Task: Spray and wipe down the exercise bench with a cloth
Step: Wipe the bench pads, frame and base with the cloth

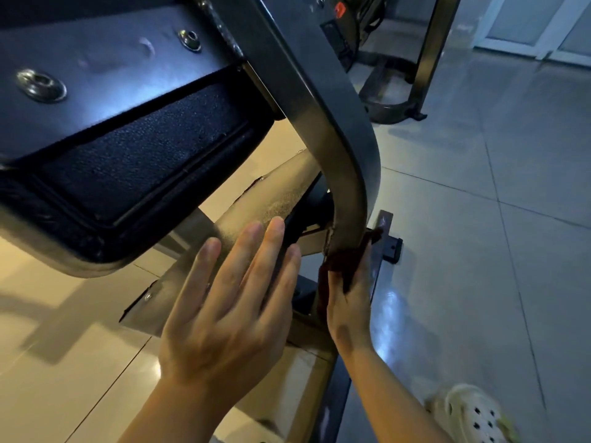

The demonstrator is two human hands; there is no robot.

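So the view is from low down, looking up under the bench; on the left there's the underside of the pad (128, 161), black textured stuff with a metal plate (105, 78) and a couple of bolts on it; whether the top of the pad has been wiped can't be told from here, it's out of sight.

Moving right, the left hand (224, 311) is flat with its fingers straight and slightly spread, holding nothing; it seems to rest on or hover just over the slanted frame bar (256, 199), a bit blurry so hard to say which.

Then the curved metal leg (345, 174) comes down; near its bottom the right hand (348, 302) grips a dark red cloth (345, 260), fingers curled round it and pressing it on the leg; so that's where the cloth is, right on the frame.

No spray bottle anywhere in view; the person looks past spraying and into wiping the frame, probably late in the job; the base bars by the floor (479, 219) likely still need doing.

Bottom right there's a pale clog (473, 414).
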